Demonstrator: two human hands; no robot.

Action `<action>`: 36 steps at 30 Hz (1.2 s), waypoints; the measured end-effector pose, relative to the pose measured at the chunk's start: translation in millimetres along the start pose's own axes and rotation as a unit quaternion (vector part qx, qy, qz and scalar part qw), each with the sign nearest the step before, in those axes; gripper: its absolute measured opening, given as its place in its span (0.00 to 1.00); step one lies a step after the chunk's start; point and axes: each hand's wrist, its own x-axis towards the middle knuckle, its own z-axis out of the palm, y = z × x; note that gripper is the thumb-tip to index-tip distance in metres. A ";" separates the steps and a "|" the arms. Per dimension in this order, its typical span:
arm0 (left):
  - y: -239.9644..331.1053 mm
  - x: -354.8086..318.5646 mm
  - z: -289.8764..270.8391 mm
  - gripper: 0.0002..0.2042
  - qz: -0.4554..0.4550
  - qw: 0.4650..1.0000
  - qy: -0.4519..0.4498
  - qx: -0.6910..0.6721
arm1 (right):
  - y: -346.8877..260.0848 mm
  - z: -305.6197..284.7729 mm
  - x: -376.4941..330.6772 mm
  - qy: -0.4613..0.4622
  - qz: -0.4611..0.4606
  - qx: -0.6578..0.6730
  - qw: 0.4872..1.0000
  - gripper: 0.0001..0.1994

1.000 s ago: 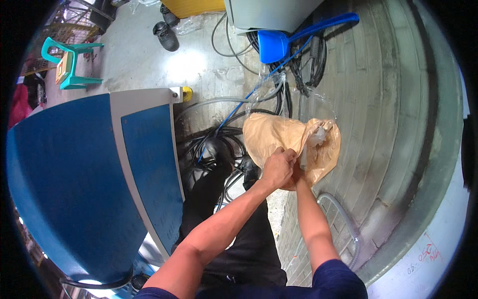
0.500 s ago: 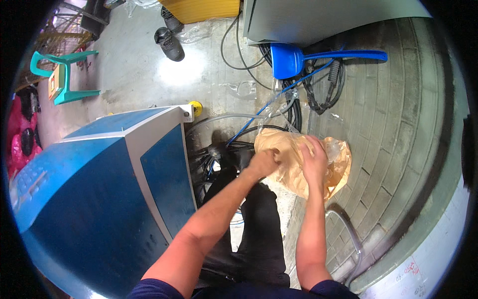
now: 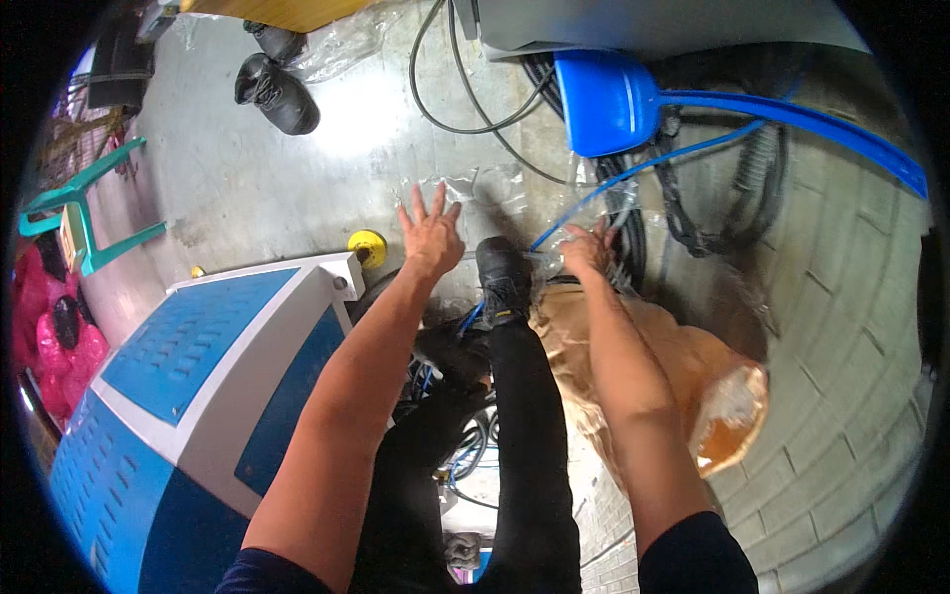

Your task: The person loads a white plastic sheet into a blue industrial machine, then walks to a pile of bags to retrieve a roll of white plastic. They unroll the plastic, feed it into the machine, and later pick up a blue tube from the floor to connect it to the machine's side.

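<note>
My left hand (image 3: 433, 236) is stretched out over the floor, fingers spread and holding nothing. It is beside a thin clear plastic sheet (image 3: 487, 186) lying flat there. Farther right, my right hand (image 3: 588, 249) has its fingers bent in at crumpled clear plastic film (image 3: 616, 198) and seems to grip it; the fingertips are partly hard to make out. Under my right forearm lies a large brown paper bag (image 3: 683, 346), its open mouth facing right with clear plastic inside. The forearm hides part of the bag. My black shoe (image 3: 503, 272) stands between the two hands.
A blue and white machine cabinet (image 3: 213, 396) stands at the left, a yellow round foot (image 3: 367, 247) by its corner. A blue dustpan (image 3: 609, 104) lies over black cables (image 3: 633, 257) below a grey cabinet (image 3: 683, 25). Black shoes (image 3: 282, 97) and a green stool (image 3: 87, 223) are farther off.
Both hands have left the paper bag and reached forward, the left one opening its fingers, the right one moving to the plastic film. My view has shifted, and a shoe has come forward between the hands.
</note>
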 end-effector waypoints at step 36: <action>22.8 77.7 133.3 0.18 -0.175 0.978 0.007 -0.114 | 73.7 -35.6 76.7 0.181 0.139 0.153 0.962 0.17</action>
